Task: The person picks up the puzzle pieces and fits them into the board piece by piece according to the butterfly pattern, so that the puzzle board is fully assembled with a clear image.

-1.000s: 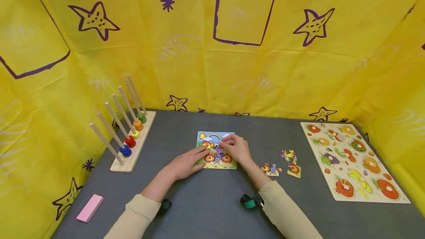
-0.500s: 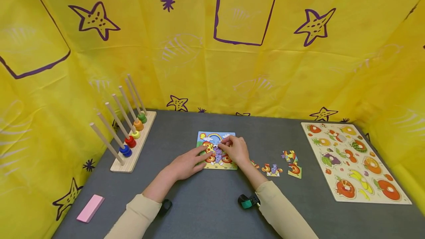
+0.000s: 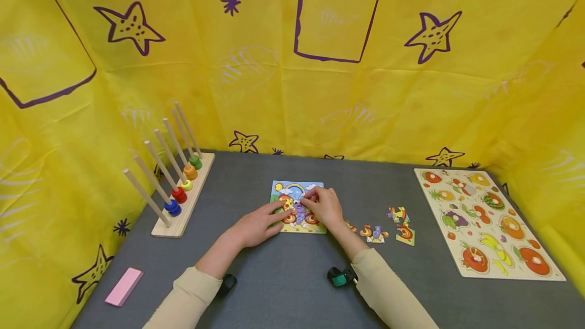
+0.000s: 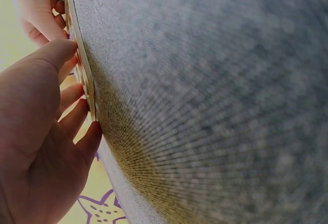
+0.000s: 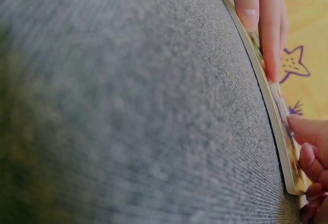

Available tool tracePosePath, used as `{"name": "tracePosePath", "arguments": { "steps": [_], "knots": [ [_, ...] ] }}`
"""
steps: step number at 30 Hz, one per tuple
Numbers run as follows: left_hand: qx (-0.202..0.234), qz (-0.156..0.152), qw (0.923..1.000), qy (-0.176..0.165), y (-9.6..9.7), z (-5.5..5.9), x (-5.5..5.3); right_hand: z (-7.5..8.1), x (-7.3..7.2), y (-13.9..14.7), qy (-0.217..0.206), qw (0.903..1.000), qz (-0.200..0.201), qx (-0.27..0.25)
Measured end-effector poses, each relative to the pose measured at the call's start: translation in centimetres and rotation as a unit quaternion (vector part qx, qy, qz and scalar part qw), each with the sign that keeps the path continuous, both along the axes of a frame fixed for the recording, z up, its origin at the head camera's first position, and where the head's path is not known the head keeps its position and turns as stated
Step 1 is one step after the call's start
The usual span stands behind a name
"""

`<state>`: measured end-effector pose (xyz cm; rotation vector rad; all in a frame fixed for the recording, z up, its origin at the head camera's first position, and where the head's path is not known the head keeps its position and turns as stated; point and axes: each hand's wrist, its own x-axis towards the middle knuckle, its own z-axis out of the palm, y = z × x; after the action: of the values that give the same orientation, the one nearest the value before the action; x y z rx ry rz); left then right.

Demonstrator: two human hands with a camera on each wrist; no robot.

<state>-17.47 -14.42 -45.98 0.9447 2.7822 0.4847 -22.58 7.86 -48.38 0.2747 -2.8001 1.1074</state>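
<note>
A small square jigsaw puzzle board (image 3: 278,186), with a sun, a rainbow and a purple butterfly character, lies on the grey table. My left hand (image 3: 258,225) rests its fairly straight fingers on the board's left side; in the left wrist view these fingers (image 4: 77,114) lie along its edge. From the right, my right hand (image 3: 328,209) pinches a purple puzzle piece (image 3: 299,203) at the character's head, low in the picture. In the right wrist view its thumb (image 5: 302,126) meets the board's surface while the other fingers curl. Part of the picture is hidden under both hands.
Several loose puzzle pieces (image 3: 376,233) lie right of the board. Farther right is a wooden fruit board (image 3: 452,237). A wooden peg stand (image 3: 205,166) with coloured rings stands at left, a pink block (image 3: 124,287) nearer the front. A yellow curtain (image 3: 274,90) surrounds the table.
My right hand has shifted slightly left and down at the board, and the purple piece sits flatter in the picture. The left hand stays nearly in place. More of one loose piece shows beside the right wrist.
</note>
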Motion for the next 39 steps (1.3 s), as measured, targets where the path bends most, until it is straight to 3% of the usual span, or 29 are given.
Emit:
{"name": "tracePosePath", "arguments": {
  "steps": [11, 19, 29, 32, 39],
  "knots": [
    [0.004, -0.008, 0.9998, 0.018, 0.0, 0.0, 0.0, -0.1, -0.1, -0.1, 0.013, 0.9999, 0.001, 0.001],
    [-0.023, -0.02, 0.9968, 0.074, 0.4, 0.3, -0.4, -0.2, -0.3, -0.3, 0.015, 0.9989, 0.027, 0.034],
    [-0.01, 0.003, 0.9985, 0.053, 1.5, 0.4, -1.2, 0.2, -0.5, -0.5, -0.011, 0.9987, 0.022, 0.045],
    [-0.006, 0.002, 0.9982, 0.059, 1.7, 0.2, -1.4, 0.4, -0.6, -0.2, -0.024, 0.9983, 0.034, 0.04],
    [0.015, -0.036, 0.9964, 0.075, 1.7, -0.1, -1.5, 0.3, -0.6, 0.9, -0.045, 0.9942, 0.094, 0.025]
  ]
}}
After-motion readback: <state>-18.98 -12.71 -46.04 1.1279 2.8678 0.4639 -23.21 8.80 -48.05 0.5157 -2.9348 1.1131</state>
